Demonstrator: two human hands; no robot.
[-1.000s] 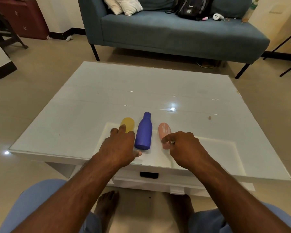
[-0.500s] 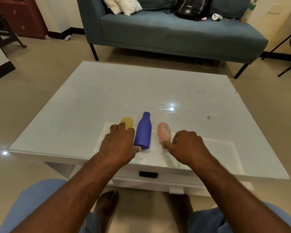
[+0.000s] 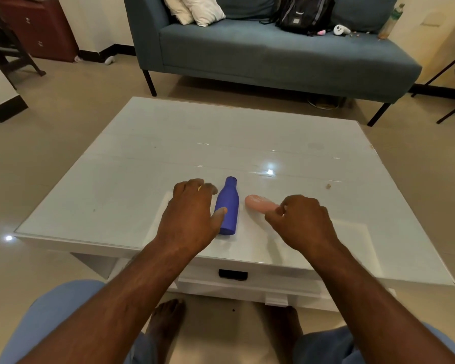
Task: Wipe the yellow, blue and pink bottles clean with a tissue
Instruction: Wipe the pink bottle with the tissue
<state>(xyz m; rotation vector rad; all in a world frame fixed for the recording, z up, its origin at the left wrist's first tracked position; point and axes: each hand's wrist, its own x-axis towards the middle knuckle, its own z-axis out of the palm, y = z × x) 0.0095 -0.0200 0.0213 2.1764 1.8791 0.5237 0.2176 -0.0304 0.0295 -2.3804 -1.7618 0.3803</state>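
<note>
Three bottles lie on the white glass-topped table (image 3: 132, 169) near its front edge. The blue bottle (image 3: 228, 206) lies in the middle, neck pointing away from me. My left hand (image 3: 189, 216) covers the yellow bottle (image 3: 199, 188), fingers curled over it; only a thin yellow sliver shows between them, and the thumb touches the blue bottle's side. The pink bottle (image 3: 259, 203) lies slanted to the right of the blue one. My right hand (image 3: 301, 222) pinches its near end with thumb and fingertips. No tissue is in view.
A small crumb (image 3: 328, 186) lies on the table's right side. A drawer with a black handle (image 3: 233, 274) sits under the front edge. A blue sofa (image 3: 273, 56) with a black backpack (image 3: 302, 11) and pillows stands behind the table. My knees and feet are below.
My left hand has slid forward over the yellow bottle, hiding nearly all of it. The pink bottle has turned from pointing away to slanting left, with my right hand at its near end.
</note>
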